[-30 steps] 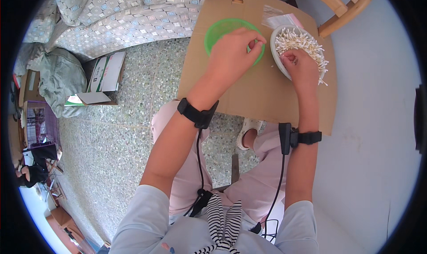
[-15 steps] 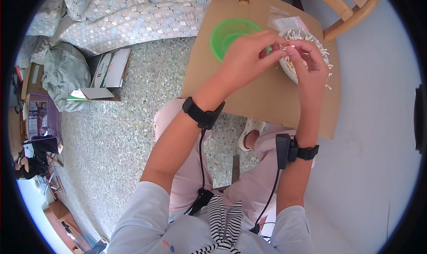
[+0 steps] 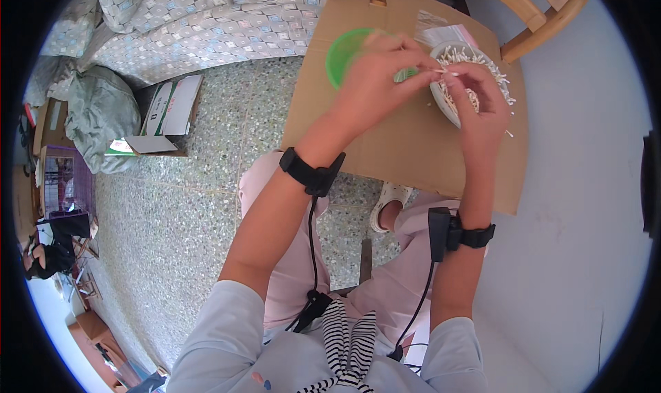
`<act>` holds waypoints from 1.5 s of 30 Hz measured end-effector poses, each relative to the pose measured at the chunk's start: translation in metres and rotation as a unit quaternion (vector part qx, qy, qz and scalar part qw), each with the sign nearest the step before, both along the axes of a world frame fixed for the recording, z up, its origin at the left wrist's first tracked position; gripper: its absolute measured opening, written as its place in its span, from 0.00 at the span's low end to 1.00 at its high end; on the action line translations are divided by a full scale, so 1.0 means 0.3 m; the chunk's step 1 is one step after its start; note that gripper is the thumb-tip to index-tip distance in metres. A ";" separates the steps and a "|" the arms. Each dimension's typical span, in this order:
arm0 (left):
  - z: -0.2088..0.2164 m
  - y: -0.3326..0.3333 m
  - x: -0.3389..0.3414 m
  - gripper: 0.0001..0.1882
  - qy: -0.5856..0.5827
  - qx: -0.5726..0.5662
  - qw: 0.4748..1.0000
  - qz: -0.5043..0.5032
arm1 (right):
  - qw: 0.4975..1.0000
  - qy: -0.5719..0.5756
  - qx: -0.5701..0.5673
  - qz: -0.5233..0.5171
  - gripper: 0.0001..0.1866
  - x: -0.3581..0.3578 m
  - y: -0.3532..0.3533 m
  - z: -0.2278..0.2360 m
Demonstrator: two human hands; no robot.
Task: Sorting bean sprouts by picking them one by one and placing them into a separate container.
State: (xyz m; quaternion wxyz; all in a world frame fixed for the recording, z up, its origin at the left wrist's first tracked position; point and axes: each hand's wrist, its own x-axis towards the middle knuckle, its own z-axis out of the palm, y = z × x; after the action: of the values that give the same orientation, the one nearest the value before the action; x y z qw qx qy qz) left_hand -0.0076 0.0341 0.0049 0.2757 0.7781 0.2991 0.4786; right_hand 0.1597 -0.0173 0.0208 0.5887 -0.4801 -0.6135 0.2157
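Observation:
My left hand (image 3: 383, 75) and my right hand (image 3: 480, 102) meet fingertip to fingertip over the left rim of a white bowl (image 3: 445, 109). Between them is a thin cotton swab (image 3: 443, 70), pinched by thumb and finger of each hand. Many more cotton swabs (image 3: 475, 54) are heaped in the bowl, several jutting past its rim. A bright green bowl (image 3: 337, 59) stands to the left, partly hidden behind my left hand. What lies inside it is mostly covered; the outer fingers of that hand are slightly blurred.
Both bowls rest on a brown cardboard sheet (image 3: 413, 152). Beyond the white bowl lies a clear plastic bag (image 3: 447, 35). A wooden chair (image 3: 544, 21) stands at the back right, near the pale wall (image 3: 578, 186). Patterned cloth (image 3: 227, 21) hangs at the far left.
My left hand's outer fingers have lifted and spread, and its fingertips have drawn slightly left. The swab between the hands shows more now. My right hand has opened out slightly.

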 end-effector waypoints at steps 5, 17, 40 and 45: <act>0.022 0.016 -0.035 0.08 0.046 0.090 0.991 0.086 | 0.994 -0.081 -0.018 -0.070 0.07 0.050 -0.011 0.025; 0.021 0.014 -0.032 0.08 -0.023 0.114 0.989 0.092 | 0.991 -0.126 -0.035 -0.021 0.07 0.021 -0.018 0.015; 0.029 0.006 -0.021 0.06 -0.023 0.091 0.990 0.104 | 0.997 -0.012 -0.045 -0.065 0.06 0.021 0.001 -0.014; 0.014 0.002 -0.001 0.07 -0.017 0.064 0.997 0.030 | 0.992 0.123 -0.010 -0.019 0.06 0.015 -0.006 0.009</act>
State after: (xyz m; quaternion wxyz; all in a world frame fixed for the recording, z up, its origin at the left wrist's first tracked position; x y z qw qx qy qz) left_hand -0.0079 0.0348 0.0091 0.2162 0.7767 0.2865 0.5176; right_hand 0.1642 -0.0190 0.0235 0.6587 -0.4675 -0.5252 0.2678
